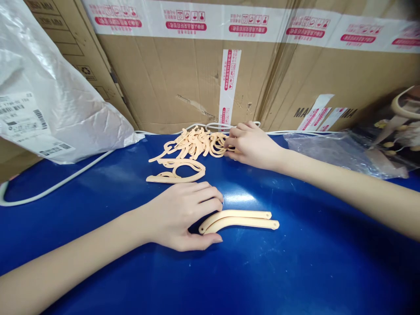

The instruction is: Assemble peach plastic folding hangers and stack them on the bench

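Two cream, bent plastic arms [244, 218], like halves of a folding hanger, lie side by side on the blue table [315, 267]. My left hand [187, 214] rests at their bent left end, its fingers and thumb spread on either side of it. At the back, my right hand [247, 146] has its fingers curled down at the right side of a pile of small cream hooks [195, 142]. What its fingertips hold, if anything, is hidden. In front of the pile, beyond my left hand, lie folded cream pieces [177, 178] with a round hook between them.
Large cardboard boxes [170, 83] stand behind the table. A grey-white mailing bag [65, 100] leans in at the left, with a white cable [62, 181] curving below it. A clear plastic bag [321, 151] lies at the back right, beside a dark bag with cream parts [390, 131].
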`<action>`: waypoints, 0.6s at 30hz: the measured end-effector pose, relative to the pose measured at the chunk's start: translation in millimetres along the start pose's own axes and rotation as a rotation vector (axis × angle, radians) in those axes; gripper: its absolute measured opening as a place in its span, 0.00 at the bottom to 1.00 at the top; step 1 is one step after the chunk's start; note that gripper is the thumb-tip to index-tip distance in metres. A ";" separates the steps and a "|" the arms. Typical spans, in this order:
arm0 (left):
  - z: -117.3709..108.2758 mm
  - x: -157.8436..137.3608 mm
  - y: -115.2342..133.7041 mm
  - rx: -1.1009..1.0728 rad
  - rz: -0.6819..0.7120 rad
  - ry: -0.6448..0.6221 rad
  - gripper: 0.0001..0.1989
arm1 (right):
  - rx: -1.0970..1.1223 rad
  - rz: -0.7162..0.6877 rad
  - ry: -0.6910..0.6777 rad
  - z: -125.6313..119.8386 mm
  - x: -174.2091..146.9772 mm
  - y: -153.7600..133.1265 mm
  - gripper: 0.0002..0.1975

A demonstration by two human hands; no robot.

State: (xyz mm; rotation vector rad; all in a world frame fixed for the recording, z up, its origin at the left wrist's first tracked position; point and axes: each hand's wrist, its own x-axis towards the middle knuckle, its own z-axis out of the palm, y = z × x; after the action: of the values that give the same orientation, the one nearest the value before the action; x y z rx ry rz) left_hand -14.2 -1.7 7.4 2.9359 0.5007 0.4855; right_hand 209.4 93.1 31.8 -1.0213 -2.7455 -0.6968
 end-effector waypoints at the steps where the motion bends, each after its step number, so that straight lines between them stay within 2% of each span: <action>1: 0.0 0.2 0.2 0.004 0.006 0.005 0.16 | 0.005 0.010 -0.009 2.6 4.5 -1.8 0.13; 9: 2.4 -0.1 -0.2 -0.003 0.006 0.024 0.13 | 0.004 0.072 -0.055 11.9 26.2 -11.6 0.13; 18: 2.8 -0.1 -1.7 -0.021 -0.008 0.009 0.13 | -0.085 -0.015 -0.054 8.1 31.7 -17.4 0.14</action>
State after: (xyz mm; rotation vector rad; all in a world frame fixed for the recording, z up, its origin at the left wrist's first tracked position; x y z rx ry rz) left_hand -13.8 -0.4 4.5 2.9124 0.5048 0.5002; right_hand 174.3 103.8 26.8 -1.0522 -2.7945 -0.8057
